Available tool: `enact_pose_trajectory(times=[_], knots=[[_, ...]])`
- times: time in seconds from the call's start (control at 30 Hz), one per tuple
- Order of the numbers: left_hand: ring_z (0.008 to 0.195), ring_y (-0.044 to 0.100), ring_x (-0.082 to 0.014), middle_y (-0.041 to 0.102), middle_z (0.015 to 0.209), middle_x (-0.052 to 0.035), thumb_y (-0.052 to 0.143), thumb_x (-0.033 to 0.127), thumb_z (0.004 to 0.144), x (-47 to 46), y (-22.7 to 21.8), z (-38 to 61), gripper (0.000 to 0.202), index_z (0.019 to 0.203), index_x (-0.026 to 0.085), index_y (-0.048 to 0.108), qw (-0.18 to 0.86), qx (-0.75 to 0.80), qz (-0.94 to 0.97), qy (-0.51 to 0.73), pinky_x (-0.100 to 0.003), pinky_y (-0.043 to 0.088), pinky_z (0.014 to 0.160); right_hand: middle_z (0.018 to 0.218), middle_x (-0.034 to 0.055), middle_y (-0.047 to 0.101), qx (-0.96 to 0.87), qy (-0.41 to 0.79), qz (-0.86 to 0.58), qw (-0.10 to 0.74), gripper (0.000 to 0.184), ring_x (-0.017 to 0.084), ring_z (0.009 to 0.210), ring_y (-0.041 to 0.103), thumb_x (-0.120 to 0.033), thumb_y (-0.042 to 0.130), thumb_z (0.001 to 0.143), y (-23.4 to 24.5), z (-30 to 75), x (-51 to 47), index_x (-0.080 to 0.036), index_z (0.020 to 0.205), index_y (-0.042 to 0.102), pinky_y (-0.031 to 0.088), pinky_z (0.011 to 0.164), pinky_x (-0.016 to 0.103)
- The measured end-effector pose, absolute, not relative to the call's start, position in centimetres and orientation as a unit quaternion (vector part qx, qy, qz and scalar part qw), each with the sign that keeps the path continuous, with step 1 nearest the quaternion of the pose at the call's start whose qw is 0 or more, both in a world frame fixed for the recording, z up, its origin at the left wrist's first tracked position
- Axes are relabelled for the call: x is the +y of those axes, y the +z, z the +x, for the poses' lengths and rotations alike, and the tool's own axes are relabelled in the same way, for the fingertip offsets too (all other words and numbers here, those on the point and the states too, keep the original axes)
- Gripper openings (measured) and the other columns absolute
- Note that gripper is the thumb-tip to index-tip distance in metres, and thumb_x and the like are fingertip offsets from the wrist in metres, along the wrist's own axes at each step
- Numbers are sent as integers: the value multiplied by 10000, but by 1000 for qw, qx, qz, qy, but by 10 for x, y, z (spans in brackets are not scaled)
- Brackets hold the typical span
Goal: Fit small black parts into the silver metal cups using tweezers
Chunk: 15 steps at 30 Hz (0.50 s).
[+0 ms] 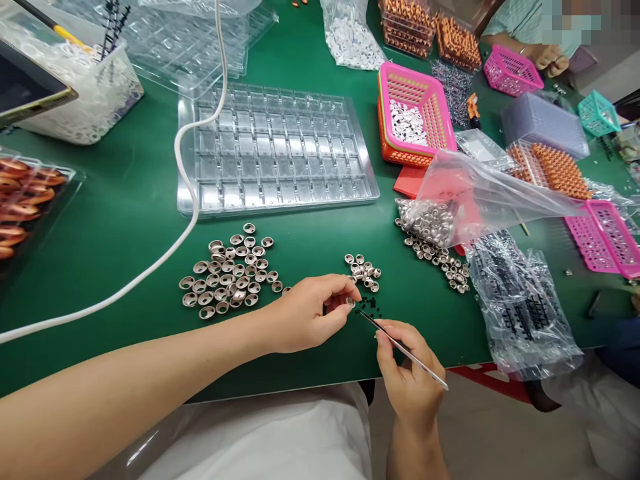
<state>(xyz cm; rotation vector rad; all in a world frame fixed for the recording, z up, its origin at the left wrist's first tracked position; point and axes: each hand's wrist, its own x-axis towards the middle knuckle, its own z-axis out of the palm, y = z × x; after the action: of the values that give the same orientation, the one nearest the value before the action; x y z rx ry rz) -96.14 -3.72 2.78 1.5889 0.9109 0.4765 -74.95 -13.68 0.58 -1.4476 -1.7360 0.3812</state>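
My left hand (311, 312) pinches a small silver metal cap (351, 302) between thumb and fingers, just above the green table. My right hand (407, 373) grips thin metal tweezers (400, 347), whose tip points at a cluster of tiny black parts (369, 305) next to the cap. A big pile of silver caps (229, 273) lies to the left of my left hand. A smaller group of silver caps (363, 270) lies just beyond my fingers.
A clear compartment tray (275, 150) lies further back, crossed by a white cable (185, 167). An open plastic bag spilling silver caps (430, 227), pink baskets (417, 113) and bags of black parts (520, 307) crowd the right. Another person's hand (550, 61) rests at the far right.
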Motion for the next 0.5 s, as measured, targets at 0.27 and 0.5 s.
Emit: enact_pose_trajectory(times=[0.27,0.5], knots=[[714,562,-133,635,837,-9,530,220,909,-37,28,-961,160,1006,171,647,583,392,681,206,-238,473,663,971,39,762,-685,150,-584,409,265,188,868,754,-71,667,861,5,-750,-137,-237,1067,636,652,723,322],[713,566,-135,640,833,-9,535,222,906,-37,28,-961,156,1003,175,647,581,394,682,206,-236,474,660,979,47,759,-687,143,-580,414,295,190,867,751,-60,674,854,5,-751,-139,-234,1088,632,652,733,334]])
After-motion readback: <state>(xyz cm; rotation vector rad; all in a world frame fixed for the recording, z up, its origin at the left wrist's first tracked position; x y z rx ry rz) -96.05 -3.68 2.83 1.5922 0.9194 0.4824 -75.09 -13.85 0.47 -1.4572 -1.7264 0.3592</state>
